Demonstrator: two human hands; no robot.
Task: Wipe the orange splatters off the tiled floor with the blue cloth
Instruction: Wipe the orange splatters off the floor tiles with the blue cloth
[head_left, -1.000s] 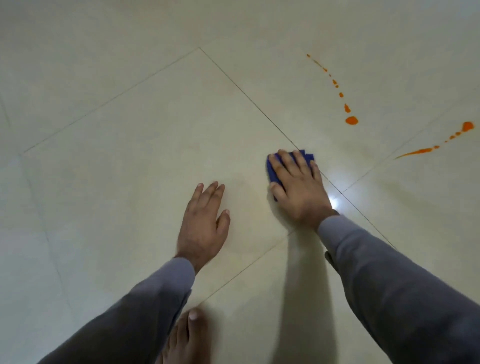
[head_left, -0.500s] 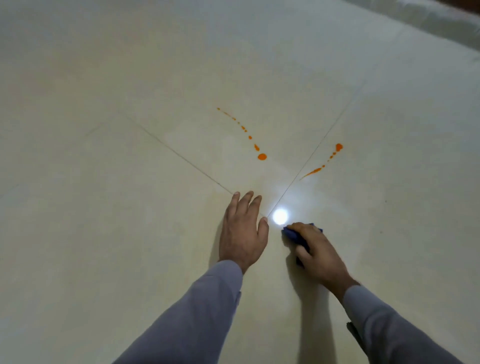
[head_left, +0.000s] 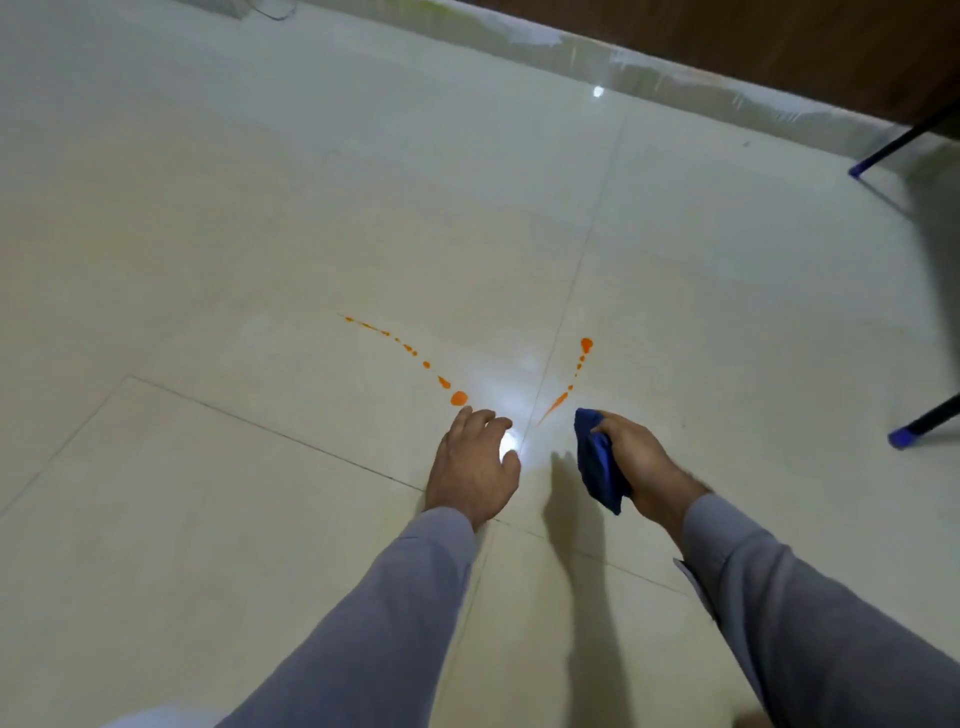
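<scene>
The right hand (head_left: 636, 460) is holding the bunched blue cloth (head_left: 597, 462) in its grip just above the tiled floor (head_left: 260, 519), near the right trail of orange splatters (head_left: 571, 382). The left hand (head_left: 475, 467), fingers relaxed, is hovering beside the left trail (head_left: 415, 358).

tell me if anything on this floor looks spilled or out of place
Yes: two trails of orange splatters on the pale tiles, a left trail and a right trail, beyond the blue cloth held by the right hand.
</scene>
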